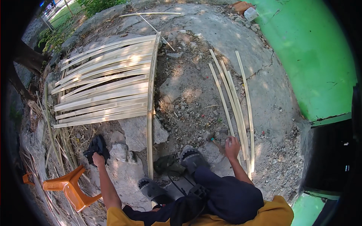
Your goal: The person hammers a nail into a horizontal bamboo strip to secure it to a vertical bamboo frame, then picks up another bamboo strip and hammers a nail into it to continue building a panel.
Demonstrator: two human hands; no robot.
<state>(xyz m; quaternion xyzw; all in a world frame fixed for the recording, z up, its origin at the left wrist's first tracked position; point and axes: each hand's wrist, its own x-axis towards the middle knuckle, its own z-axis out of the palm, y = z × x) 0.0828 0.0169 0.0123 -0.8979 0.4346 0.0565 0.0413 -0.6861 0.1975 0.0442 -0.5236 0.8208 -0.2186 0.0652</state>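
At the left, my left hand (pixel 98 159) is closed on a crumpled black bag or cloth (pixel 97 146), close to the ground. My right hand (pixel 232 147) is low at the right, its fingers curled beside several loose pale bamboo strips (pixel 234 101). A short brownish stick-like thing with a teal end (pixel 216 142) reaches to its fingers; whether they grip it is hard to see. Ahead to the left lies a panel of pale bamboo slats (pixel 109 79), laid in rows against a long upright strip (pixel 150 113).
An orange plastic stool (pixel 71 187) lies tipped over at the lower left. Flat stones (pixel 137 133) lie under the panel's near corner. A dark green cloth-like thing (pixel 168 164) is by my sandals (pixel 193 158). A green wall (pixel 313 56) bounds the right; a tree trunk (pixel 28 56) stands left.
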